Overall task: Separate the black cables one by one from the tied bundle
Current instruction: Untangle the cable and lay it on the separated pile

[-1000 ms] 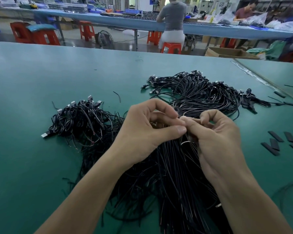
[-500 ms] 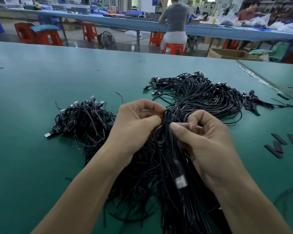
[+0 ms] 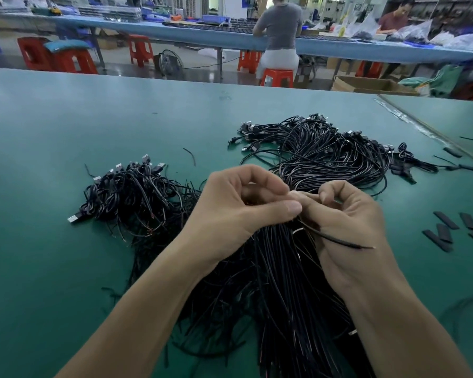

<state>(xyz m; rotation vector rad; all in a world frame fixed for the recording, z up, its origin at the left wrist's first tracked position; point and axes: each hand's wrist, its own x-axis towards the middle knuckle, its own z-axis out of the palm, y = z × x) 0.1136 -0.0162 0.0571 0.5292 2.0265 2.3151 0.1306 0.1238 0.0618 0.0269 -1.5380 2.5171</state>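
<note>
A thick bundle of black cables (image 3: 281, 282) runs from under my hands toward me on the green table (image 3: 52, 268). My left hand (image 3: 238, 208) grips the top of the bundle with curled fingers and its thumb pressed forward. My right hand (image 3: 347, 222) pinches at the same spot, fingertips meeting the left thumb. One thin black cable end (image 3: 339, 240) sticks out to the right across my right hand. What the fingertips hold between them is hidden.
A heap of black cables with USB plugs (image 3: 131, 197) lies to the left and a larger looped pile (image 3: 328, 151) lies beyond my hands. Black flat strips (image 3: 448, 227) are scattered at right. People work at a far blue bench (image 3: 202, 31).
The coiled cable with a plug that hung between my hands half a second ago is gone. Both hands have come together again at the bundle's top, and a loose cable end now pokes out right.
</note>
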